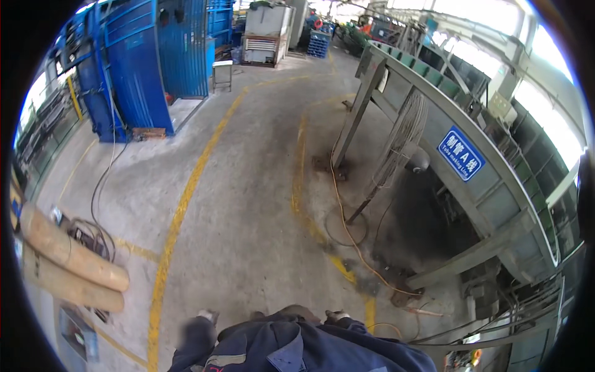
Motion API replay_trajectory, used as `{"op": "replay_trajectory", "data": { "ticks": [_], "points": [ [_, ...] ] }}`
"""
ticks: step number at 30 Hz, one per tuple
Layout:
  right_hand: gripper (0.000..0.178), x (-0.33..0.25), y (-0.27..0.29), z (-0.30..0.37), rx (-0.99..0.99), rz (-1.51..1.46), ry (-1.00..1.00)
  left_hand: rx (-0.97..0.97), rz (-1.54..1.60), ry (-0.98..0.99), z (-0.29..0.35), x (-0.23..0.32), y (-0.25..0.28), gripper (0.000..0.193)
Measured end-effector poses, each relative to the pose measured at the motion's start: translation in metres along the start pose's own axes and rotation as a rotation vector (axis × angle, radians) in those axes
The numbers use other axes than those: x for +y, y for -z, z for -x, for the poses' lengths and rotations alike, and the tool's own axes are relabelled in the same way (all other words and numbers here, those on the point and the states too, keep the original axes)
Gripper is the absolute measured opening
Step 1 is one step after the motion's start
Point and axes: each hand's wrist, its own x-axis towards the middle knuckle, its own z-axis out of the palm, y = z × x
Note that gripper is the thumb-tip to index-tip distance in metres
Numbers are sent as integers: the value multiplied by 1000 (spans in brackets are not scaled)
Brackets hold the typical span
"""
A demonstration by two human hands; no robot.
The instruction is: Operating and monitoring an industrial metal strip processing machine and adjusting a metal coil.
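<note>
Neither of my hands shows clearly in the head view. My dark blue work jacket (291,347) fills the lower edge, with a blurred sleeve (193,335) at its left. Two small pale tips (208,316) (338,316) poke out above the jacket; I cannot tell whether they are shoes or gloved fingers. Ahead lies a bare concrete floor (248,211) with a curved yellow line (180,211) painted on it.
Two tan tubes (68,257) lie at the left beside black cables (99,235). A blue machine enclosure (136,68) stands at the back left. At the right is a grey-green steel frame (496,204) with a blue sign (460,153), a wire-guard fan (403,136) and an orange cable (353,242).
</note>
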Motion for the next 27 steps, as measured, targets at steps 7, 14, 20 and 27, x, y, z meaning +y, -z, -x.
{"op": "replay_trajectory", "data": {
  "ticks": [7, 14, 20, 27],
  "points": [
    [45, -200, -3, -132, 21, 247, -15, 80, -77, -9, -260, 160, 121, 35],
    [42, -448, 29, -333, 82, 673, 271, 26, 249, 358, -373, 286, 244, 24],
    [24, -724, 91, -391, -136, -208, 271, -21, 98, 360, -487, 416, 322, 27],
    [27, -987, 105, -497, -108, -283, 396, -69, -111, 277, -726, 497, 391, 29]
  ]
}}
